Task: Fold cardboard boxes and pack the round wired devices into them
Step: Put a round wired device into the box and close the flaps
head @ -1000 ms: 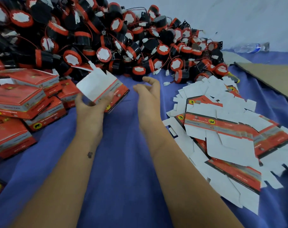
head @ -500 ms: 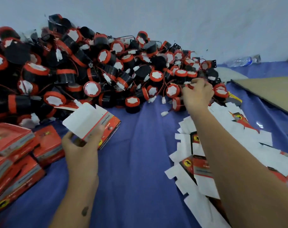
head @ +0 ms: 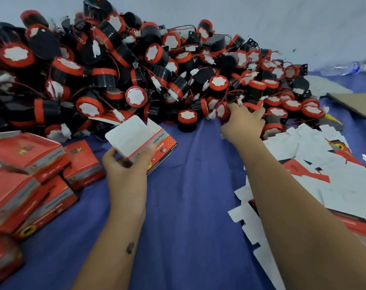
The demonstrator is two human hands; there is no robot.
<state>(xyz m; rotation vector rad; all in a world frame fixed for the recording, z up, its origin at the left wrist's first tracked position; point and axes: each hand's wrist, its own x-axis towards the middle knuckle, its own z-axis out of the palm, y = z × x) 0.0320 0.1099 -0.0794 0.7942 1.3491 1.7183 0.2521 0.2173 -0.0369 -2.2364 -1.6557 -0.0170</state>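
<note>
One hand holds the box, the other digs in the pile.

The left hand [head: 126, 166] grips the open box [head: 141, 143], ready to fill; the right hand [head: 243, 124] curls its fingers on a device [head: 222, 110].

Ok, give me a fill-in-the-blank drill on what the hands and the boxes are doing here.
1. The left hand holds an open box whose white ____ stands up.
2. The right hand reaches into the pile of round ____.
3. The folded boxes are stacked on the ____ side of the blue cloth.
4. The flat unfolded boxes lie under the ____ arm.

Missing words: flap; devices; left; right
</note>
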